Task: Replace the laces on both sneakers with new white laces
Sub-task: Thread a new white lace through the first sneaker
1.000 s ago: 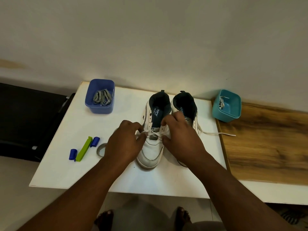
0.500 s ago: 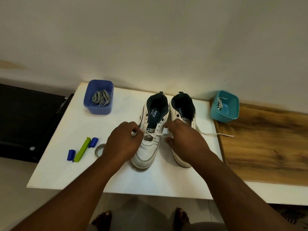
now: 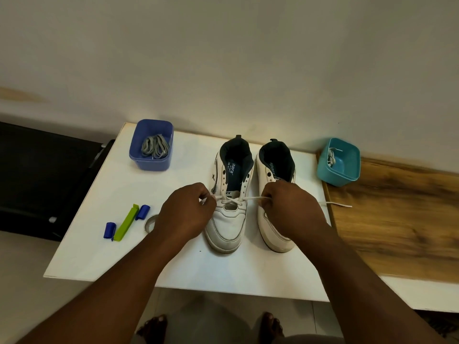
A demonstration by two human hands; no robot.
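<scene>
I see L hand (image 3: 185, 214) & R hand (image 3: 289, 209) each pinching white lace (image 3: 253, 198) ends, curled fingers, over left sneaker (image 3: 229, 219).

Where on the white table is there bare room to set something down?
Bare patches: the white table along its near edge, in front of both white sneakers; and between the blue tub of grey laces and the sneakers. Crowded: around the green and blue clip.

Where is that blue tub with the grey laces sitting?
In the head view, the blue tub stands at the white table's far left corner, by the wall, left of the left sneaker.
</scene>
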